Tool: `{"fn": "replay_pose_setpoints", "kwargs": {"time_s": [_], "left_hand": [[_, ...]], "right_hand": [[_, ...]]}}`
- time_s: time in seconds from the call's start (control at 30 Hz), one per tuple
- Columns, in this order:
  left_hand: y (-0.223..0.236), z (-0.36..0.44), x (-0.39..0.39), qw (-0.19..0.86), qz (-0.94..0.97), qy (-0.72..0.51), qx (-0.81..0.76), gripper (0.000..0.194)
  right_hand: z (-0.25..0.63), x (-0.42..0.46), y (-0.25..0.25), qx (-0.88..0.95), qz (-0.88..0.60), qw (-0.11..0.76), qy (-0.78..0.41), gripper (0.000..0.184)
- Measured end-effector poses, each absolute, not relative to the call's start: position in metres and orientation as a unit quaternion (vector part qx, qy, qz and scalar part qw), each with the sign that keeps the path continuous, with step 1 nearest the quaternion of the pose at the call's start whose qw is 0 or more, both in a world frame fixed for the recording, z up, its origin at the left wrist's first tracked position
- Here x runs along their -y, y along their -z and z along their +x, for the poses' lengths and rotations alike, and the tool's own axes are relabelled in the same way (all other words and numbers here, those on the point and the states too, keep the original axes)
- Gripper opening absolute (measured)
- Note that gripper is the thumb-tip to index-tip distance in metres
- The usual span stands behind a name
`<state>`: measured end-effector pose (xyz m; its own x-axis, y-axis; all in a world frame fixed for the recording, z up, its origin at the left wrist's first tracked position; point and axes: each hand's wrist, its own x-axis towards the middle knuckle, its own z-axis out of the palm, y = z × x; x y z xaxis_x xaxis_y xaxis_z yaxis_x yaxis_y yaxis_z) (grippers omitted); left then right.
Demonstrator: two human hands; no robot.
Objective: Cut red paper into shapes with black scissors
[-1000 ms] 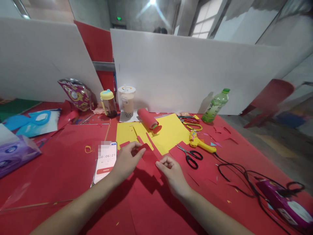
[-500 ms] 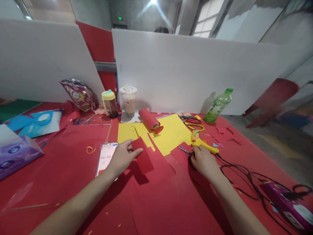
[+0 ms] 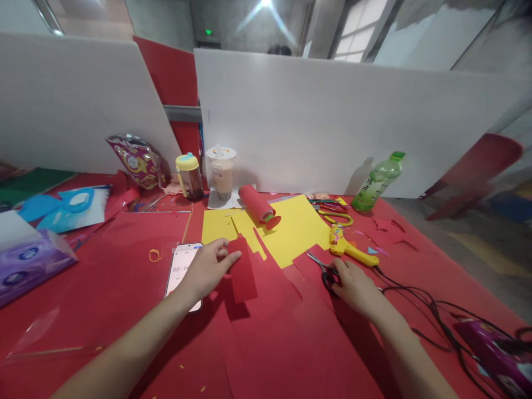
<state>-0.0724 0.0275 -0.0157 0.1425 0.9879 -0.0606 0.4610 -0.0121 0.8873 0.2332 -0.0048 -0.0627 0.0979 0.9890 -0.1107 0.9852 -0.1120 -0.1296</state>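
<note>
The red-covered surface spreads out beneath everything I'm working with, and the flat yellow paper sheet lies on it beyond my hands. The red cylinder with a small red disc at its near end rests on its side on that sheet; being round, it could roll if I nudged the paper beneath it. My left hand is nearly closed, thumb and fingers pinching the upper left edge of the red rectangular paper strip, which hangs tilted above the surface. My right hand is part-curled, fingertips at the loops of the black-handled metal scissors; I can't tell whether they have closed on a loop or only touch it. The yellow plastic glue gun lies just beyond that hand, so a careless lift of the scissors could knock it. The white-screened phone is partly covered by my left hand and forearm, and a downward slip there might shift it. Squeezing too hard could crease the strip, I'd judge, while too slack a pinch would let it swing.
</note>
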Motion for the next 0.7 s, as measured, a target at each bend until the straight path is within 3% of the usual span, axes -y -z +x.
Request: {"fn": "replay_pose_setpoints", "kwargs": {"time_s": [0.17, 0.37, 0.7], "left_hand": [[0.011, -0.072, -0.026, 0.416, 0.641, -0.312, -0.564, 0.028], [0.013, -0.074, -0.025, 0.436, 0.639, -0.309, -0.554, 0.025], [-0.003, -0.07, -0.023, 0.453, 0.637, -0.319, -0.536, 0.027]], "right_hand": [[0.234, 0.004, 0.065, 0.665, -0.739, 0.043, -0.093, 0.015], [0.235, 0.004, 0.056, 0.663, -0.726, 0.121, -0.137, 0.022], [0.191, 0.015, 0.038, 0.618, -0.643, 0.344, -0.296, 0.022]]}}
